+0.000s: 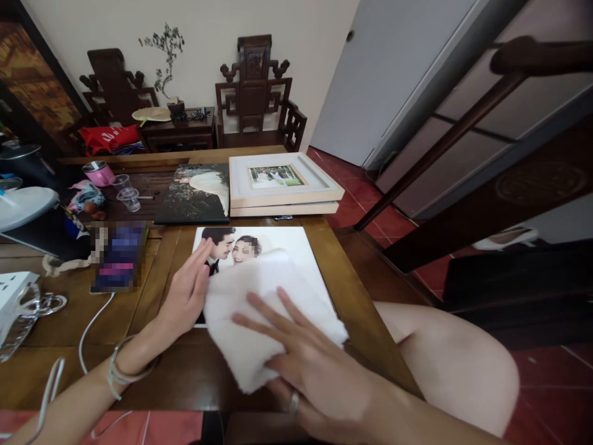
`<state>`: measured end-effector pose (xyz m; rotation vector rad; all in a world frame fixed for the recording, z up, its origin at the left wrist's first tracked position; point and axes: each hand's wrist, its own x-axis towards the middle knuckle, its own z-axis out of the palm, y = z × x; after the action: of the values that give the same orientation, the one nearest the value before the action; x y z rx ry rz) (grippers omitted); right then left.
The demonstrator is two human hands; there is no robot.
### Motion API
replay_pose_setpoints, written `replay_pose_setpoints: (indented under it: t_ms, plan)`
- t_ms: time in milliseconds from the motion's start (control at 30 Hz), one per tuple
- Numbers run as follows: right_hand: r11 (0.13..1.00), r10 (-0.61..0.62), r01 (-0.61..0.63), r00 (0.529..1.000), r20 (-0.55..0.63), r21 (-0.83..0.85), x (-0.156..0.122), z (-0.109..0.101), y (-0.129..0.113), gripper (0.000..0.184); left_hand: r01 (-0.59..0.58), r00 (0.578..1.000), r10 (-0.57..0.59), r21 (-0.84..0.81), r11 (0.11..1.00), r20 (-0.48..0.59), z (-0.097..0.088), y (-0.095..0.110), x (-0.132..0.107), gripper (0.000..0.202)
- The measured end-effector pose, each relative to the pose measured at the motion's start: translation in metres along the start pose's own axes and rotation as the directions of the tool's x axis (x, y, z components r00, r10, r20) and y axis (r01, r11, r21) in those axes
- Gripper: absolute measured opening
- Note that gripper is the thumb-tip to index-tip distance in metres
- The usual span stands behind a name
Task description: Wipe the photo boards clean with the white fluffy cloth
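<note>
A large photo print (287, 240) of two people lies flat near the table's front right corner. My left hand (188, 290) rests along its left edge, fingers stretched out and holding nothing. A folded white cloth (236, 296) covers much of the print's lower part, and its near corner hangs past the print's front edge. My right hand (310, 358) presses down on this cloth, with some fingers spread over it and the lower ones curled at its near edge. A ring shows on a lower digit of that hand, and a bracelet circles my left wrist.
Behind the print lie a dark photo panel (185, 194) and stacked pale picture frames (287, 207). To the left are a phone (120, 256) with a white cable (83, 340), a clear hair claw (28, 315), a pink cup (98, 174) and small glasses (128, 198). A chair (435, 136) stands right.
</note>
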<state>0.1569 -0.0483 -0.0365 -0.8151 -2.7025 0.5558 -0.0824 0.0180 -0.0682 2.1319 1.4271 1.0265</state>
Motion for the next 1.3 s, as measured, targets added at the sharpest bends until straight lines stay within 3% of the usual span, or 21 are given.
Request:
replay_pose_setpoints:
  t_ms: [133,300,500,633,833,967,1033,1167,1300]
  plan:
    - [0.986,0.166,-0.167,0.983,-0.079,-0.004,-0.004,-0.013,0.03,0.027,-0.041,0.996,0.033,0.096,0.994,0.086,0.005,-0.004,-0.001,0.044]
    - [0.951,0.305,-0.308,0.935,-0.181,0.014,0.033,-0.014,0.063,0.031,-0.119,0.989,0.106,0.134,0.984,0.098,0.005,-0.006,0.003,0.04]
    - [0.947,0.297,-0.277,0.947,-0.119,0.161,0.103,-0.011,0.062,0.039,-0.087,0.991,0.071,0.138,0.987,0.113,0.002,-0.004,0.005,0.037]
    - [0.937,0.274,-0.245,0.957,-0.091,0.25,0.124,-0.011,0.056,0.043,-0.111,0.989,0.093,0.159,0.981,0.119,0.002,-0.004,0.004,0.036]
    - [0.936,0.279,-0.236,0.95,-0.142,0.26,0.079,-0.022,0.07,0.037,-0.112,0.99,0.098,0.155,0.981,0.097,0.004,-0.007,0.0,0.038]
    - [0.925,0.372,-0.344,0.904,-0.209,0.16,0.041,-0.028,0.087,0.033,-0.106,0.992,0.096,0.125,0.986,0.084,0.004,-0.005,-0.001,0.04]
    - [0.935,0.356,-0.347,0.908,-0.222,0.08,0.028,-0.026,0.085,0.03,-0.088,0.993,0.078,0.131,0.987,0.083,0.004,-0.004,-0.001,0.04]
    - [0.967,0.242,-0.253,0.954,-0.177,-0.037,0.005,-0.014,0.051,0.026,-0.054,0.996,0.042,0.155,0.986,0.08,0.005,-0.005,-0.002,0.042]
    - [0.99,0.133,-0.137,0.985,-0.109,-0.03,-0.013,-0.003,0.008,0.023,-0.079,0.994,0.067,0.163,0.983,0.082,0.007,-0.008,-0.003,0.044]
